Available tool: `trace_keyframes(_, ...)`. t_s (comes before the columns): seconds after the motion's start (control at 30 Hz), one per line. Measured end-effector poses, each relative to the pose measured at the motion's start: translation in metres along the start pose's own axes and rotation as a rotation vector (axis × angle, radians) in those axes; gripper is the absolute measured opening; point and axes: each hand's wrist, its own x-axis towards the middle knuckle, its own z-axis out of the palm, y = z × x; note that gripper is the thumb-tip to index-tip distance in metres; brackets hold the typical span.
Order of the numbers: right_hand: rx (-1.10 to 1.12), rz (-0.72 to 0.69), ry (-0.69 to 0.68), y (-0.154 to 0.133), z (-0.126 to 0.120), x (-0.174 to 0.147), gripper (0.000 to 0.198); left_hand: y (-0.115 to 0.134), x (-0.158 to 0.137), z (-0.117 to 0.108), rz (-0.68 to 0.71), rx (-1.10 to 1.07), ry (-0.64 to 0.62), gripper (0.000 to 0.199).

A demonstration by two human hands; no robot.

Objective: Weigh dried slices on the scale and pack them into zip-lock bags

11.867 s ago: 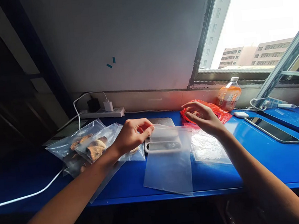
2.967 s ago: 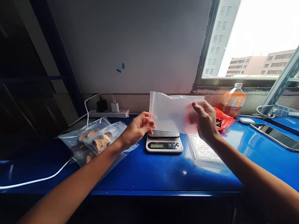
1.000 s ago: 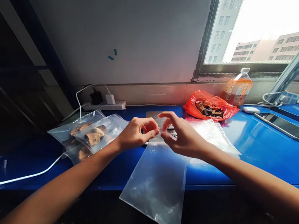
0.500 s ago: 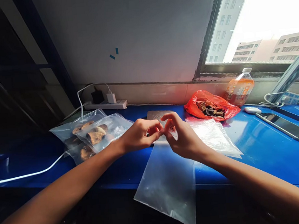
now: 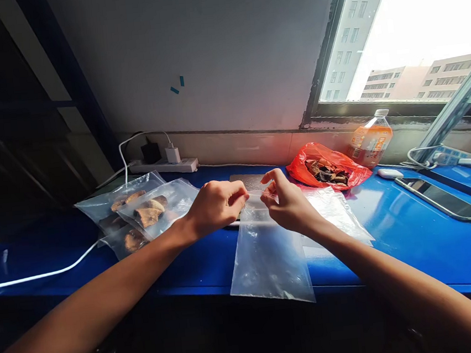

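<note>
A clear plastic bag (image 5: 271, 262) hangs from my two hands, its lower end reaching past the front edge of the blue table. My left hand (image 5: 219, 203) pinches the bag's upper left edge between thumb and fingers. The upper right edge is in the grip of my right hand (image 5: 286, 202), whose index finger is raised. Nothing shows inside this bag. Behind the hands lies a flat metallic plate (image 5: 246, 182), partly covered by them. A stack of flat clear bags (image 5: 337, 214) lies right of my right hand.
Filled clear bags (image 5: 151, 212) with brown dried pieces lie at left. A red plastic bag (image 5: 300, 159) of dark dried pieces stands back right, beside an orange drink bottle (image 5: 371, 140). A phone (image 5: 444, 199) lies far right; a power strip (image 5: 188, 165) sits against the wall.
My hands have moved apart, stretching the bag's top edge between them. The bag's lower end has risen and swung slightly right. The view has shifted a little.
</note>
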Motion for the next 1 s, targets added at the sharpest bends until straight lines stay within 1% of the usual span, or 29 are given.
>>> trace_keyframes(0.1,-0.009,0.026,0.022,-0.001,-0.005,0.002,0.034,0.001,0.002,-0.003,-0.055,-0.047,0.053,0.017)
trace_keyframes(0.2,0.025,0.080,-0.012,0.002,-0.012,0.007,0.031,0.001,0.005,-0.006,-0.129,-0.095,0.059,0.017)
trace_keyframes(0.3,0.075,0.083,-0.014,0.007,-0.019,0.012,0.028,0.001,0.007,-0.009,-0.176,-0.124,0.071,0.017)
trace_keyframes(0.57,0.175,0.105,0.040,0.025,-0.028,0.026,0.035,-0.008,0.010,-0.017,-0.206,-0.099,0.122,0.016)
trace_keyframes(0.77,0.287,0.107,0.067,0.033,-0.029,0.031,0.035,-0.009,0.011,-0.017,-0.225,-0.127,0.128,0.015)
trace_keyframes(0.83,0.324,0.091,0.089,0.036,-0.031,0.031,0.033,-0.009,0.011,-0.018,-0.232,-0.146,0.119,0.016)
trace_keyframes(0.9,0.337,0.090,0.143,0.040,-0.037,0.032,0.029,-0.014,0.011,-0.023,-0.247,-0.167,0.127,0.017)
trace_keyframes(1.0,0.358,0.147,0.287,0.050,-0.054,0.035,0.022,-0.026,0.011,-0.036,-0.294,-0.224,0.215,0.014)
